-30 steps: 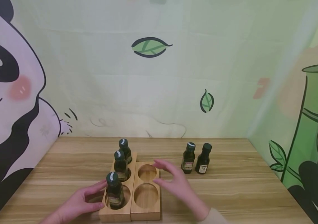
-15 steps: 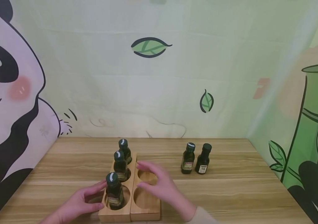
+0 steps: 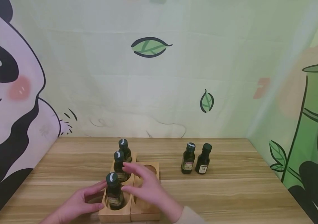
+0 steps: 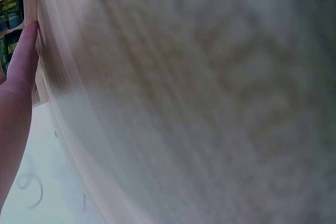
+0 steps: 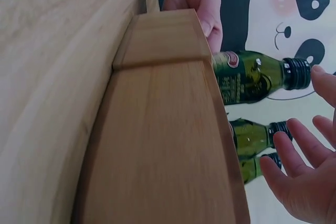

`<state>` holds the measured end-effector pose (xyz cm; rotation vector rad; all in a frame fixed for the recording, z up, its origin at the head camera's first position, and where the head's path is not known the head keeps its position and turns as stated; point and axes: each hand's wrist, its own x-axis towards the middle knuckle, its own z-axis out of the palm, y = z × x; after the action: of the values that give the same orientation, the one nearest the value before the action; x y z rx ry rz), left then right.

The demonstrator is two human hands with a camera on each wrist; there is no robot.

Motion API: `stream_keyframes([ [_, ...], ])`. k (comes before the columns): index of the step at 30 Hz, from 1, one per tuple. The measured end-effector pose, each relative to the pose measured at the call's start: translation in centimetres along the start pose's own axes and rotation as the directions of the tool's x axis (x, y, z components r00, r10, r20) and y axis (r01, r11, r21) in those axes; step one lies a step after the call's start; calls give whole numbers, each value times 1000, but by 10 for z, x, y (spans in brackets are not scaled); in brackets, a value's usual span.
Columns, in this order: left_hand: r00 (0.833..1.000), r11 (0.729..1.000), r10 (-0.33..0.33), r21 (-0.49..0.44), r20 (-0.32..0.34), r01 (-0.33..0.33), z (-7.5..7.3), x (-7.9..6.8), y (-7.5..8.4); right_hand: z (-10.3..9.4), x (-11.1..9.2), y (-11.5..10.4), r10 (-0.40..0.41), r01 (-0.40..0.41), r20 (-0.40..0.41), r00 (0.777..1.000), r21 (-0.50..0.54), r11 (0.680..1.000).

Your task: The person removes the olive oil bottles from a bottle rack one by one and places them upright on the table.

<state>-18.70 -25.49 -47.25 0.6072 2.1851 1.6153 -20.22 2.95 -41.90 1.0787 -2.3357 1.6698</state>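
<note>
"Where's the front bottle [image 3: 115,196]?"
"Low, left of centre, standing in the wooden holder [image 3: 115,217]."
"Hands?"
"The right hand [image 3: 149,189] is beside it, fingers wide; the left hand [image 3: 77,202] touches the holder, fingers extended."

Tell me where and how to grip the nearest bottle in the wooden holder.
Probably pinch the nearest bottle by its cap, from above right: it stands upright, base sunk in a round recess of the wooden holder, and the left hand occupies the left.
</note>
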Motion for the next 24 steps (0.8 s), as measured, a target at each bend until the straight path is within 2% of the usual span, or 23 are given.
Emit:
stream_keyframes([
  [4,1000,1000,4,-5,7,-4,0,0,0,8,2,0,8,-9,7,1000,60,998],
  [11,1000,1000,-8,-2,13,8,-1,0,0,18,2,-2,96,-102,40,995,183,978],
  [24,1000,999,-4,36,3,4,-1,1,1,34,6,-4,143,-143,16,990,226,964],
])
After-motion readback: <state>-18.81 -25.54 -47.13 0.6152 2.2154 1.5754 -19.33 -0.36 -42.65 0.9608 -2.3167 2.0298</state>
